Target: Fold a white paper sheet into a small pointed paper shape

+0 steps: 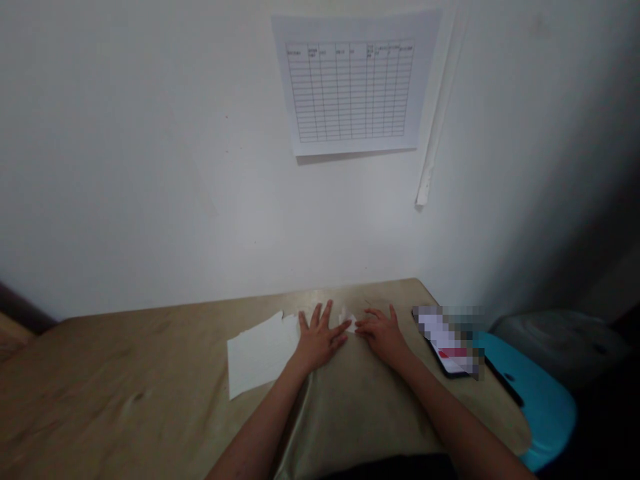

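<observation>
Spreading out beneath the wall, the broad tan worktop with a creased, glossy cover (165, 380) is carrying a torn-edged white paper sheet (257, 357) left of its middle and a dark-edged phone with a lit screen (453, 363) near its right edge. With fingers spread apart on the left hand (316, 340) and loosely parted on the right hand (384, 339), both are apparently positioning a small, whitish scrap (350, 322) towards the far edge, pinched or merely touched I cannot tell, and moving it is calling for light fingertip control.
</observation>
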The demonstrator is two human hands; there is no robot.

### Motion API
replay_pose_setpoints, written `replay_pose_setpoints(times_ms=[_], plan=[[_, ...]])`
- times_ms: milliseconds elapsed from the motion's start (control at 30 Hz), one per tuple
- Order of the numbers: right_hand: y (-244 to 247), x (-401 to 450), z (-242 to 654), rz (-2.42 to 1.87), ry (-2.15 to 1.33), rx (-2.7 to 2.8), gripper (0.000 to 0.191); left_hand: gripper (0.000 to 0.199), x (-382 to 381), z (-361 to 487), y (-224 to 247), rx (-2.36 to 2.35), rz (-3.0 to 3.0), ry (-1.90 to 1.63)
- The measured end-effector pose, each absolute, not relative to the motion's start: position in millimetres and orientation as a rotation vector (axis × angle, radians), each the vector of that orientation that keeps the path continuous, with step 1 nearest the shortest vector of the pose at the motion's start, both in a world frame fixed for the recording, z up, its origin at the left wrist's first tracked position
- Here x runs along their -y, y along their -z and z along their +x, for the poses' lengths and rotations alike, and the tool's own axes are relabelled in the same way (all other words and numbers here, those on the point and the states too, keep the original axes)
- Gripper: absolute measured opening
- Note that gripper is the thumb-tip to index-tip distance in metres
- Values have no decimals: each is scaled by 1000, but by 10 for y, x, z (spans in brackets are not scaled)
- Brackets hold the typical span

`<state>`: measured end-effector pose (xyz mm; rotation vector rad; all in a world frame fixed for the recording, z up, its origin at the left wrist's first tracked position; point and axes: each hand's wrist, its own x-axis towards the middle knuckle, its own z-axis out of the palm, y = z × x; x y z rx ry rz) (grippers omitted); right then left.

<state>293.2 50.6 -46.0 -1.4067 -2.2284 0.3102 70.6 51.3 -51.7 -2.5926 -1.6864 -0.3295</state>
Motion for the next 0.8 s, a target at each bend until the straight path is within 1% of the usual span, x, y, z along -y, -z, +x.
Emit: replay_pose_setpoints(times_ms=[233, 667, 800], plan=[[436, -503, 2918, -1424, -269, 2267, 25, 43, -508, 733, 506, 1759, -2613, 508], [421, -481, 2887, -1418, -250, 2248, 25, 44, -506, 775, 493, 1837, -2571, 548], [394, -477, 2900, -1401, -255, 2268, 27, 38, -494, 753, 439, 1776, -2600, 589]])
